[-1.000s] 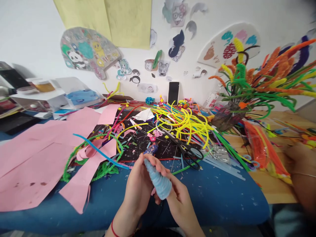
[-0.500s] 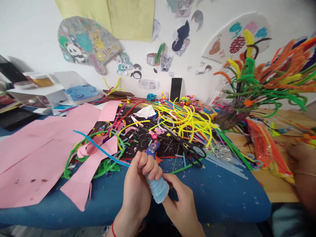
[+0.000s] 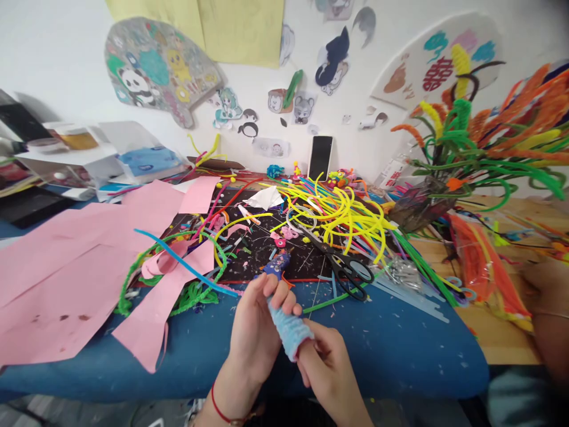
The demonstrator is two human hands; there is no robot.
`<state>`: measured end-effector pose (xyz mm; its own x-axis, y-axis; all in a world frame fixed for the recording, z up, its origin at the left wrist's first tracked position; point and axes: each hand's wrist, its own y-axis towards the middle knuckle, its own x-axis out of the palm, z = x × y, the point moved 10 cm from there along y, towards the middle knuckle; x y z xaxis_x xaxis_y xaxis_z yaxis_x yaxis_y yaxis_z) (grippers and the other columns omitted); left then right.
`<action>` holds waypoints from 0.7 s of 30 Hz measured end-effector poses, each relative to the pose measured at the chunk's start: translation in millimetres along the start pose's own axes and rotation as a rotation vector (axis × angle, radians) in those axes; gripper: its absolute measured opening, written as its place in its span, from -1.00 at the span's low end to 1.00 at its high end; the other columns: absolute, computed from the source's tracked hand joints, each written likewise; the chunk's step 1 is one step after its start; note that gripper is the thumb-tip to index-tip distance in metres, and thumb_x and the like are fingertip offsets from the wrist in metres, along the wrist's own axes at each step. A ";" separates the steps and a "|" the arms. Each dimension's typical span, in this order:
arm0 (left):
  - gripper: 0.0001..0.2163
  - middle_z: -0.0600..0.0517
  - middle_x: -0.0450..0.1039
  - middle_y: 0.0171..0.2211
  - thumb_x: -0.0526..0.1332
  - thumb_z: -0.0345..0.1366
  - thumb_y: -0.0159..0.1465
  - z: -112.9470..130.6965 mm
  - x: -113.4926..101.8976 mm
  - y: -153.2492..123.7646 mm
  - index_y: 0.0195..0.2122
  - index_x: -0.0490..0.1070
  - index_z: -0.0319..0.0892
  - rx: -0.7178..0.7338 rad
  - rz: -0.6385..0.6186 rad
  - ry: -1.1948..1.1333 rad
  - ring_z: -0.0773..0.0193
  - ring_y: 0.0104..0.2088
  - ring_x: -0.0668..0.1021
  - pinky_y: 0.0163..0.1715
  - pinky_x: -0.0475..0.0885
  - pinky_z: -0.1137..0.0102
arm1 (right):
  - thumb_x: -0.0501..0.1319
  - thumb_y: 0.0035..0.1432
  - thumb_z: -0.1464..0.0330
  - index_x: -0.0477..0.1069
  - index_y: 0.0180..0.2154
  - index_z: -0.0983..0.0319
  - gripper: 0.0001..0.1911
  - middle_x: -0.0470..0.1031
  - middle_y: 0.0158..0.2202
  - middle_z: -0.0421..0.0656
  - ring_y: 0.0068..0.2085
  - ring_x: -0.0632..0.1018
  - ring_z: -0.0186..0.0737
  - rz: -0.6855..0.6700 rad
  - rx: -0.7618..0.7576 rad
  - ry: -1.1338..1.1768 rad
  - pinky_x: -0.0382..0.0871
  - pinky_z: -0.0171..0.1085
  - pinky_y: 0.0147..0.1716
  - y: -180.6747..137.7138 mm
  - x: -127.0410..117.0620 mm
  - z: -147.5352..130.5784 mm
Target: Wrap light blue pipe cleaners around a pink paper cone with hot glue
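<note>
A light blue fuzzy tube, which looks wound from pipe cleaner, slants between my hands over the table's near edge. My left hand is closed around its upper end. At the lower end, where a pink rim shows, my right hand grips the tube, fingertips at the opening; whether one is inside is hidden. A brighter blue pipe cleaner runs up and left from my left hand; whether it joins the tube cannot be seen. Just beyond the left fingers lies a dark blue patterned piece.
Black-handled scissors lie right of centre, near loose yellow pipe cleaners. Pink sheets cover the left side. A vase of pipe cleaners stands right. Another person's hand is at the far right. A phone leans on the wall.
The tube's lower end has swung to the right and tipped, so its pink rim now shows. My right hand has shifted with it to that end. The camera view has moved slightly.
</note>
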<state>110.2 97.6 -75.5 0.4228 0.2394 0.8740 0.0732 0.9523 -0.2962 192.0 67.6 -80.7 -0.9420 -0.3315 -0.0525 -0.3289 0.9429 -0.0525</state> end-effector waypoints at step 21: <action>-0.57 -0.03 0.53 -0.33 0.12 0.16 0.39 7.9 0.8 -49.2 -0.16 0.56 -0.09 0.298 -0.346 1.068 0.18 -0.37 0.50 -0.33 0.44 0.39 | 0.30 0.32 0.32 0.49 -0.12 0.04 -0.89 0.51 -0.39 -0.30 -0.40 0.51 -0.37 0.146 -0.319 -0.117 0.45 -0.45 -0.40 -20.0 -32.4 -37.7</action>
<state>99.7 52.4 -57.3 0.9789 -0.1886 0.0791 0.1783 0.9764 0.1219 226.6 60.7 -40.4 -0.9726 -0.1766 -0.1513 -0.2132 0.9371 0.2764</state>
